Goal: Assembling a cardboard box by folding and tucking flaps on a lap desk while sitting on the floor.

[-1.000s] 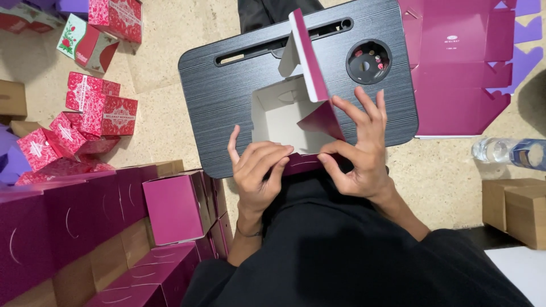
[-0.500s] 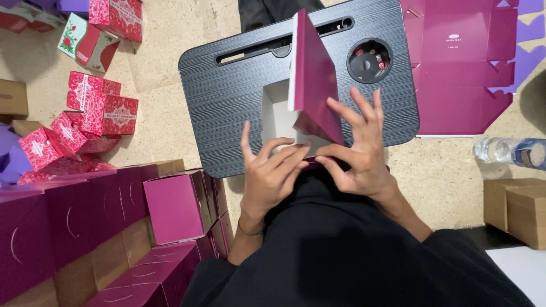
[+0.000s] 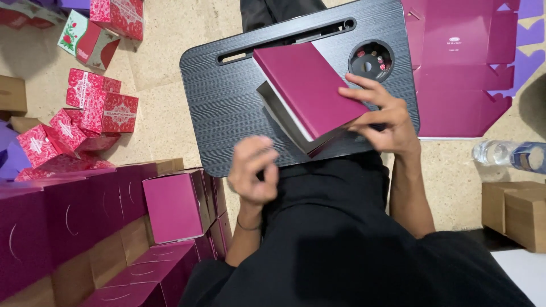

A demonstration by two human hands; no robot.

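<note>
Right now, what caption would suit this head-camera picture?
Right hand steadies a magenta box on a black lap desk; left hand lifted clear.

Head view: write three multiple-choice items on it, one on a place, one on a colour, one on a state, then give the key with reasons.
1. Where does the magenta box rest?
A. on the dark lap tray
B. on the floor
C. on the stack of boxes

2. What colour are the flat unfolded sheets beside the tray?
A. green
B. magenta
C. white

3. What is the left hand doing?
A. gripping the box
B. holding the water bottle
C. raised clear of the box, holding nothing

Key: 1 A, the box lies on the tray's top. 2 B, the sheets match the box. 3 C, only the right hand touches the box.
</note>
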